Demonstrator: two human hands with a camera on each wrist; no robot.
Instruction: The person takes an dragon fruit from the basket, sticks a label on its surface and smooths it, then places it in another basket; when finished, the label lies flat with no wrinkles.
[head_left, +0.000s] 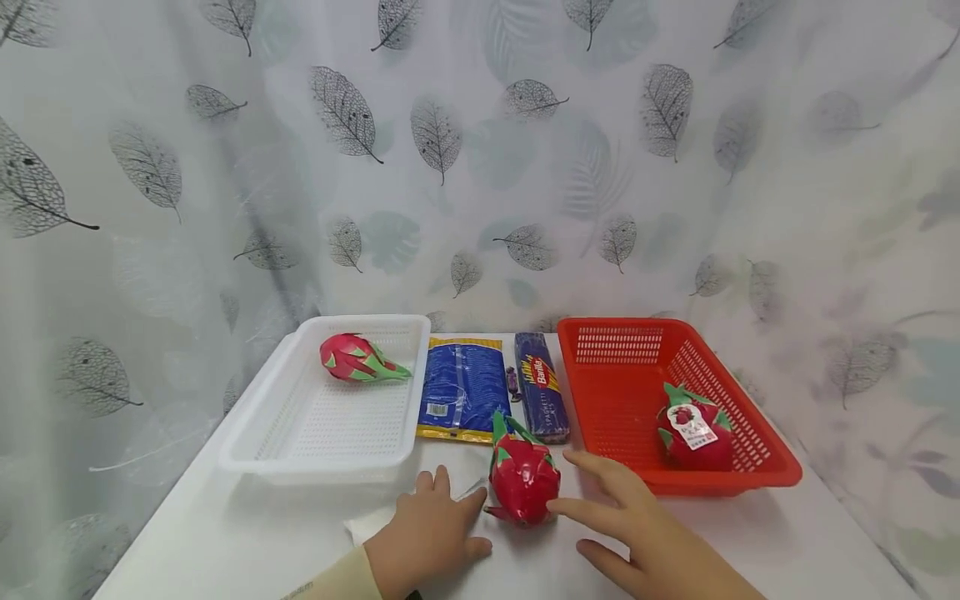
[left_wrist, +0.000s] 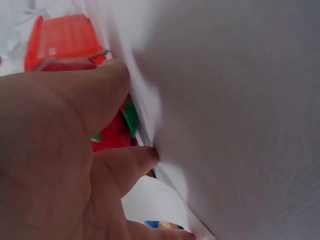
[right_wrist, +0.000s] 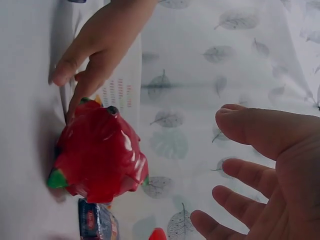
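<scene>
**Loose dragon fruit (head_left: 525,483) on the table (head_left: 247,550), right hand (head_left: 637,525) and left hand (head_left: 435,529) to either side, no grip**

Nearest my feed: a beige sleeve (head_left: 341,579) on the left forearm. Beyond it, the left hand is low at the tabletop, palm down, fingers relaxed and fairly straight, holding nothing. Its forefinger tip comes right up to the fruit's side; I cannot tell whether skin meets rind. A pale flat scrap (head_left: 366,527) lies partly behind this hand; I cannot identify it.

Right hand: fingers well spread, nothing in them. On the head view one fingertip overlaps the fruit's edge, but the right wrist view gives me a clear gap, so I record no contact.

The loose dragon fruit lies between the hands, green tips pointing away from the person.

Farther back I note, left to right: a white basket (head_left: 330,425) with a second dragon fruit (head_left: 352,358) near its far end; a blue packet (head_left: 467,383) edged in yellow; a small dark wrapped item (head_left: 513,383); a Barilla spaghetti pack (head_left: 546,408); a red basket (head_left: 615,417) with a labelled dragon fruit (head_left: 693,450) on its right side.

Backdrop: a leaf-print curtain (head_left: 480,192).
</scene>
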